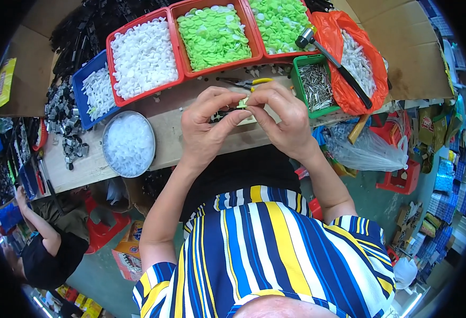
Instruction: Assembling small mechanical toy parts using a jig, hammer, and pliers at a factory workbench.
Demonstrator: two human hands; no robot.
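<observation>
My left hand (205, 126) and my right hand (285, 121) meet over the workbench (165, 117), thumbs and forefingers pinched together. Between the fingertips is a small pale green plastic piece (242, 104); its exact form is mostly covered by the fingers. Just beyond the hands lie pliers with yellow handles (260, 81). A red tray of white plastic parts (144, 55) and a red tray of light green discs (212, 37) stand at the far side. Right of my right hand sits a green bin of small metal pins (315, 85).
A hammer (344, 77) rests across an orange bag of white parts (356, 61). At left are a round metal bowl of translucent pieces (129, 144), a blue tray (96, 95) and a heap of black parts (63, 111). Another person (47, 252) sits at the lower left.
</observation>
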